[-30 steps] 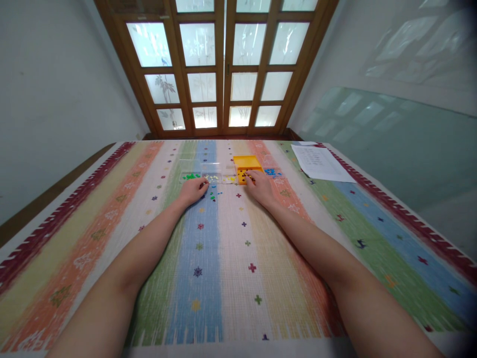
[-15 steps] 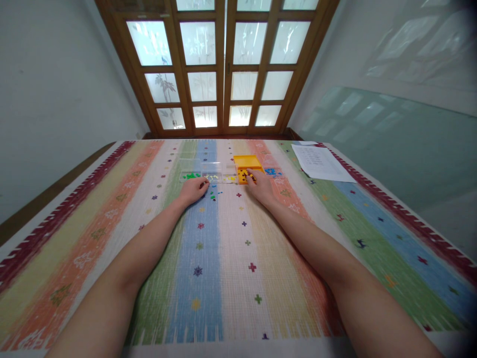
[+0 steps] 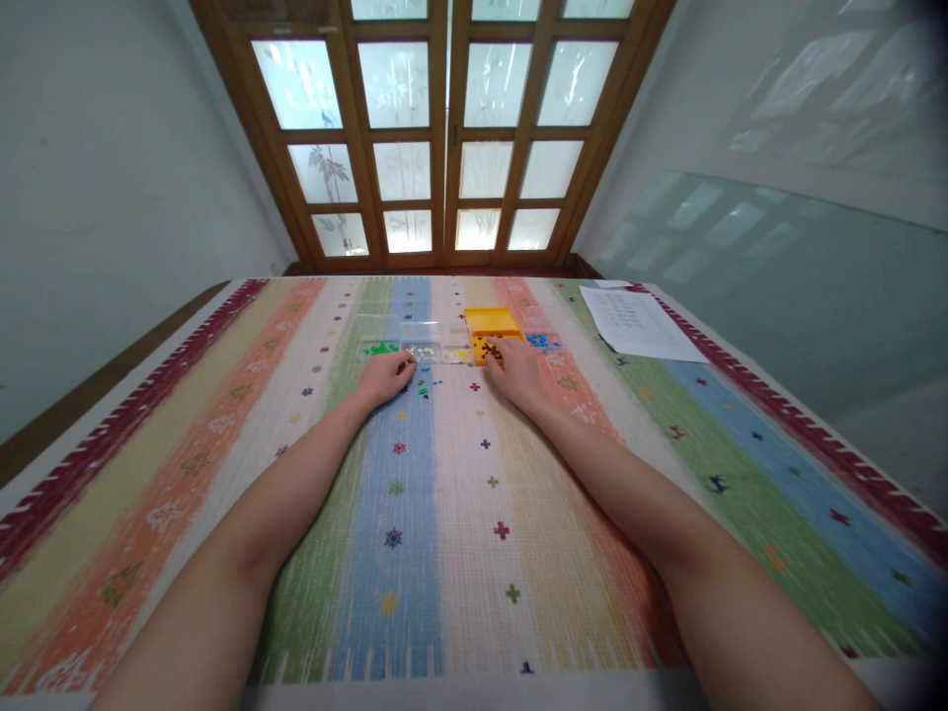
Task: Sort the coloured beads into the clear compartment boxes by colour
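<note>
My left hand (image 3: 387, 377) rests on the striped tablecloth, its fingers closed in a pinch; whatever they hold is too small to make out. Just beyond it are clear boxes with green pieces (image 3: 380, 349), whitish pieces (image 3: 422, 352) and yellow pieces (image 3: 460, 354). My right hand (image 3: 518, 373) reaches over the front of an orange box (image 3: 492, 318) with its lid up. Thumb and fingers are apart above small dark pieces (image 3: 487, 348) in that box, and the hand hides part of them. A few green and blue loose pieces (image 3: 423, 391) lie between my hands.
Blue pieces (image 3: 543, 341) sit in a clear box to the right of the orange one. Printed paper sheets (image 3: 637, 324) lie farther right on the tablecloth (image 3: 459, 513). Wooden doors with glass panes (image 3: 444, 148) stand beyond the table.
My right hand has shifted slightly at the orange box, its thumb moving a little left and its fingers spreading over the dark pieces. My left hand stays in place.
</note>
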### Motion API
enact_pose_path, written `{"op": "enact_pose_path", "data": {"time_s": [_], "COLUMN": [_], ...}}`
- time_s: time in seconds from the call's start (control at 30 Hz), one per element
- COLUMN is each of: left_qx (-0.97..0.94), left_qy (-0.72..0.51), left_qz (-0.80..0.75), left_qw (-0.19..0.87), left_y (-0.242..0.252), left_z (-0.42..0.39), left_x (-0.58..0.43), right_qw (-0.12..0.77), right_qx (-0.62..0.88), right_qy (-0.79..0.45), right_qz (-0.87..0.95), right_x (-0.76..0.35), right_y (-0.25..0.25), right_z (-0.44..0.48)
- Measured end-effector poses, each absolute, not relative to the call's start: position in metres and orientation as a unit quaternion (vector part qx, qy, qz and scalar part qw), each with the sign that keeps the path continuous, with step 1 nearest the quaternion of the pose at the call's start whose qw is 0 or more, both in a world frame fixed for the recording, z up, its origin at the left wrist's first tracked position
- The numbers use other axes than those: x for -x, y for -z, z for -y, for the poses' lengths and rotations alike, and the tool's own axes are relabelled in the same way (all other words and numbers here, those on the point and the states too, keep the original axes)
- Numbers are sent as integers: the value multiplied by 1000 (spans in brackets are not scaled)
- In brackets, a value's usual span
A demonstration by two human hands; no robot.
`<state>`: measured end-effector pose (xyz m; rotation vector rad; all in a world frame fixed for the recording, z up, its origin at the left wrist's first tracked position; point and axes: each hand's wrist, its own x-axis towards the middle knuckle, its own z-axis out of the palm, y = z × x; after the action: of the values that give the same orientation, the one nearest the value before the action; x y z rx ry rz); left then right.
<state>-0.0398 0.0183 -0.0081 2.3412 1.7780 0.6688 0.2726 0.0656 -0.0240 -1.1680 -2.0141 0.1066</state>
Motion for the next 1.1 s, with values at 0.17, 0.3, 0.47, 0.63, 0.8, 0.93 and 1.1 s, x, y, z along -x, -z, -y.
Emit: {"op": "enact_pose_path", "data": {"time_s": [0.17,0.3,0.47,0.63,0.8,0.93,1.1], "left_qx": [-776,-773,-777,-778,-776,-779,-804], "left_qy": [-224,-228,-219,-219,-218,-223,-220], "left_qz": [-585,-587,-585,-585,-589,-582,-543], "left_qw": [71,71,71,65,64,65,99], "left_y": [9,9,8,8,9,9,10], "left_z": [-19,-19,-19,-19,-19,-20,-21], "left_x": [39,39,39,39,38,40,43], "right_qw": [329,260,210,230,233,246,327], "right_qx": [334,246,244,234,268,290,407], "right_qy": [-53,-59,-61,-62,-54,-46,-60], "right_qz": [882,932,945,942,933,924,851], "right_x": [-257,-243,-238,-239,-239,-247,-277], "right_y": [11,12,18,13,8,10,17], "right_z": [-42,-27,-24,-25,-25,-34,-66]}}
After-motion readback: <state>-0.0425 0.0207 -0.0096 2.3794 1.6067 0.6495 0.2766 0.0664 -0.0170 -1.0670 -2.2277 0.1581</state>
